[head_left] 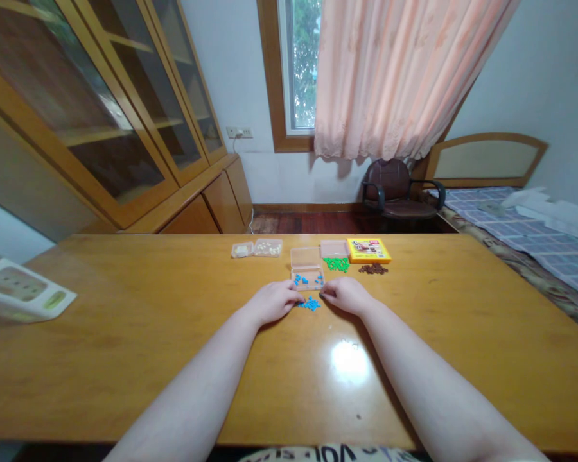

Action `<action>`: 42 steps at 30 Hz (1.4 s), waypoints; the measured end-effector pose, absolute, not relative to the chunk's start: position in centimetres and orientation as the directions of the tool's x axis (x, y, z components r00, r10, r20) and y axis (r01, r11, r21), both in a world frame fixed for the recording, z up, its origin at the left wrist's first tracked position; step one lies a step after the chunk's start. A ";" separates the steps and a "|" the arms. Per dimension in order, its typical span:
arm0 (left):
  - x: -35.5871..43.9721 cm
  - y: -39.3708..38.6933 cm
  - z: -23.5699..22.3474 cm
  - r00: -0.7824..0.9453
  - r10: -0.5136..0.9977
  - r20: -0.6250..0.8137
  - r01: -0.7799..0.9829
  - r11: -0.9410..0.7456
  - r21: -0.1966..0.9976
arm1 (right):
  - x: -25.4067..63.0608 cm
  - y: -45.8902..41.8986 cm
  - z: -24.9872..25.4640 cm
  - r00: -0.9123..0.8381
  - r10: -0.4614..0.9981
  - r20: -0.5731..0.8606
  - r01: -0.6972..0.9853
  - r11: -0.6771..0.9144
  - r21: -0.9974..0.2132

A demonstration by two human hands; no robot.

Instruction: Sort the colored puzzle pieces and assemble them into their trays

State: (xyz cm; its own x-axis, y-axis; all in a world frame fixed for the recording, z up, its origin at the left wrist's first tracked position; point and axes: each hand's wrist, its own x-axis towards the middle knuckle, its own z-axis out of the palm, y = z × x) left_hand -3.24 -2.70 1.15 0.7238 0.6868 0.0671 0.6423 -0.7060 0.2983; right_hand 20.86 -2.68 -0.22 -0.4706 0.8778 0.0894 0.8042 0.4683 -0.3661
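Observation:
A small clear plastic box stands on the table with its lid tipped up at the back. Several small blue pieces lie inside it. In front of the box is a loose pile of blue pieces. My left hand rests at the left of box and pile, its fingers curled together with the tips at the pile's left edge. At the box's front right corner is my right hand, fingers pinched; what lies between the tips of either hand is too small to make out.
Green pieces lie before another clear box. Brown pieces lie before a yellow box. Two clear containers with pale pieces stand at the back left. A white plastic object is at the table's left.

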 end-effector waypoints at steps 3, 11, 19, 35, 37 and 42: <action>-3.4 -2.6 1.1 0.717 0.694 0.059 0.652 -0.699 0.295 | 20.7 -2.8 -0.2 -0.484 0.869 0.105 0.787 0.485 -0.382; -3.5 -2.7 1.1 0.726 0.684 0.070 0.633 -0.704 0.322 | 20.7 -2.3 -1.1 -0.261 0.936 0.236 0.743 0.351 -0.570; -3.4 -2.7 1.3 0.712 0.701 0.043 0.661 -0.689 0.299 | 20.9 -2.3 -1.3 -0.346 0.926 0.149 0.698 0.361 -0.619; -3.3 -2.7 1.3 0.684 0.729 0.019 0.690 -0.656 0.307 | 20.5 -2.8 -0.4 -0.545 0.838 0.014 0.687 0.457 -0.565; -3.3 -2.7 1.3 0.686 0.728 0.021 0.690 -0.659 0.299 | 20.5 -2.9 -0.4 -0.551 0.834 0.034 0.690 0.478 -0.544; -3.3 -2.5 1.0 0.679 0.733 0.040 0.701 -0.663 0.263 | 20.5 -2.9 -0.6 -0.548 0.836 0.038 0.694 0.479 -0.538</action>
State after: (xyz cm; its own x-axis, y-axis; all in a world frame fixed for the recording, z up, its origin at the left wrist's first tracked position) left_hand -3.32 -2.53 1.03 0.6789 0.7331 0.0404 0.7005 -0.6632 0.2633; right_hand 20.53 -2.88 -0.62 -0.5476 0.8359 0.0376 0.6938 0.4788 -0.5379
